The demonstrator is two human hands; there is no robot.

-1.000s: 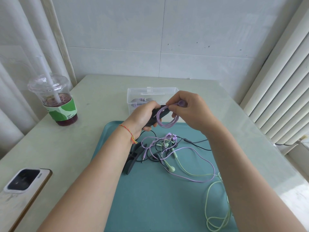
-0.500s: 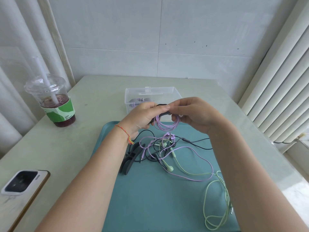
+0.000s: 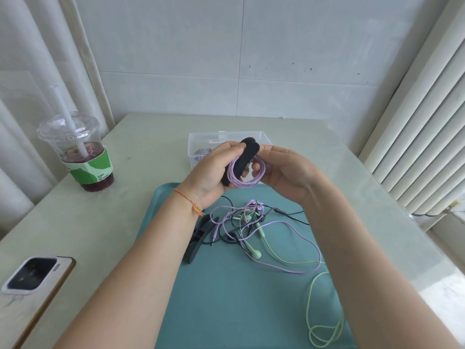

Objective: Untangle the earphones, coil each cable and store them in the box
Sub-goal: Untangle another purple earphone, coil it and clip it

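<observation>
1. Head view: both hands are raised together above the far edge of a teal tray (image 3: 251, 311), just in front of a clear plastic box (image 3: 264, 137).
2. Left hand (image 3: 214, 172) has its fingers curled round a black clip (image 3: 245, 157), thumb pressed near the clip's upper end; the clip stands tilted, top leaning right.
3. A coil of purple cable (image 3: 247, 181) hangs looped around the clip (several turns lying close together).
4. Right hand (image 3: 286, 172) holds the coil's right side, its fingers curled behind the loops.
5. On the tray below lies a tangle of earphones (image 3: 249, 222): purple, black and pale green cables crossing one another, with a green earbud (image 3: 256, 254) at its near edge.
6. A green cable (image 3: 324, 321) trails off toward the tray's near right corner and ends in loose loops.
7. More black clips (image 3: 198, 235) lie on the tray, just beside the left wrist.
8. The box stands on the table (image 3: 151, 147) with something purple inside; what it is cannot be made out.
9. An iced drink cup (image 3: 78, 152) with a straw stands at far left; a phone (image 3: 32, 278) lies camera-side up at near left.
</observation>
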